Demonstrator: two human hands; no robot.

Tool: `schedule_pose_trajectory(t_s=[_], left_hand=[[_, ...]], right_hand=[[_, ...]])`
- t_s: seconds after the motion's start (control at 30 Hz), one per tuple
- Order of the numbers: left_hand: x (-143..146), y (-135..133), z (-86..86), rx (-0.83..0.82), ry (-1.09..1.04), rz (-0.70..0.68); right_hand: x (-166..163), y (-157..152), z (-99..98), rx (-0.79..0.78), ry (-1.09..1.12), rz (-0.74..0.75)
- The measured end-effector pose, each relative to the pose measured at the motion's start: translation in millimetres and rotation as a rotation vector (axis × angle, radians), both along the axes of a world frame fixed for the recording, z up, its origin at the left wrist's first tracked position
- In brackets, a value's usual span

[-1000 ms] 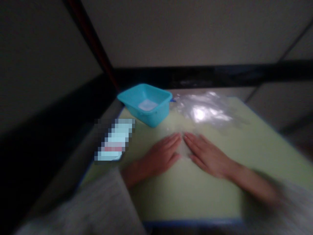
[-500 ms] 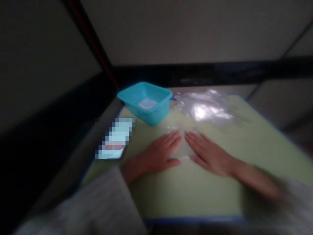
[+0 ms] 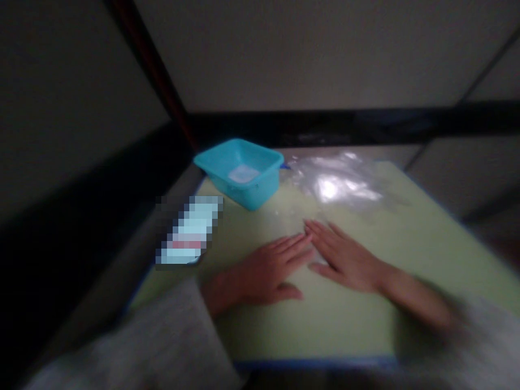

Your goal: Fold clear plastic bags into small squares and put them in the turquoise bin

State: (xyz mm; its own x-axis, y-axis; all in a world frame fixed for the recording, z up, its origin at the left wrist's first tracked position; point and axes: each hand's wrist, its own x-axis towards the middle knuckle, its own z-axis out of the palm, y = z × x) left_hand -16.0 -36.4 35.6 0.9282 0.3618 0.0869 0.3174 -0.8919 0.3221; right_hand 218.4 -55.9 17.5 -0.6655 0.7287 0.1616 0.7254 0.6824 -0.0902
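My left hand (image 3: 272,269) is stretched out palm down over the table (image 3: 325,330), its thumb apart from the fingers. Opposite it, my right hand (image 3: 349,254) lies flat with fingers extended. The fingertips of both hands meet or overlap near the middle of the table. Under and beyond them is a thin clear plastic sheet or bag (image 3: 286,216), partly covered by the hands and hard to make out against the surface. Neither hand grips anything.
A turquoise plastic basket (image 3: 266,187) with a white item (image 3: 242,174) inside stands at the back left. Crumpled clear plastic bags (image 3: 345,181) lie at the back right. A phone (image 3: 189,230) with a lit, pixelated screen rests along the left edge. Walls stand behind.
My left hand has moved nearer to me and slightly right, so its fingertips reach my right hand's. More of the clear plastic shows at its far side. My right hand has barely moved.
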Motion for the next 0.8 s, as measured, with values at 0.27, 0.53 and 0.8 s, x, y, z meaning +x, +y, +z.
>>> schedule_pose_trajectory(t_s=[0.27,0.53,0.8], left_hand=[[-1,0,-3.0,0.032,0.010,-0.013],[-1,10,-15.1,0.141,-0.098,0.332],[-8,22,-16.1,0.201,0.114,0.392]], right_hand=[[12,2,-2.7,0.008,-0.010,-0.027],[7,14,3.4,0.024,0.044,-0.115],[7,15,-0.9,-0.005,-0.027,-0.138]])
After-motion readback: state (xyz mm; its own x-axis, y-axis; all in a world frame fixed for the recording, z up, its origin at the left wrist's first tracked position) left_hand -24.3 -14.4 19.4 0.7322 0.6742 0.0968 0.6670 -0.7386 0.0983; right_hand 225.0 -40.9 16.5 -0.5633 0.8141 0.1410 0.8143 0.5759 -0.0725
